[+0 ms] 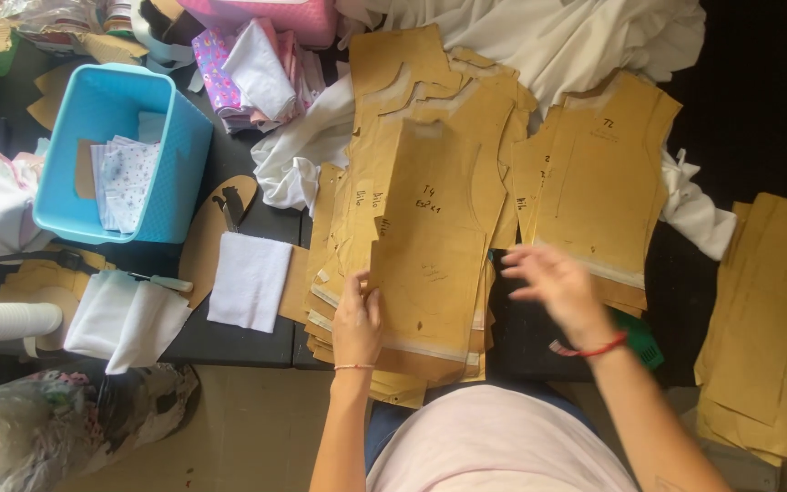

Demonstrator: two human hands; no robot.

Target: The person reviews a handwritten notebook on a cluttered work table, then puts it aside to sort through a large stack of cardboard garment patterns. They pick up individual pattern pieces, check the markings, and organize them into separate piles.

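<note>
My left hand (357, 321) rests on the lower left edge of the top brown paper pattern piece (430, 246), thumb and fingers pinching its edge; the piece lies on a thick stack of similar pattern pieces (371, 196). My right hand (553, 281) hovers blurred, fingers spread and holding nothing, over the dark gap between that stack and a second brown pattern piece (598, 178) to the right. A red string bracelet sits on my right wrist.
A light blue plastic basket (175, 137) with printed fabric stands at left. Folded white cloth (250, 281) and another white fold (129, 319) lie near the table's front edge. White fabric (548, 32) is heaped at the back. More brown pattern sheets (771, 319) lie far right.
</note>
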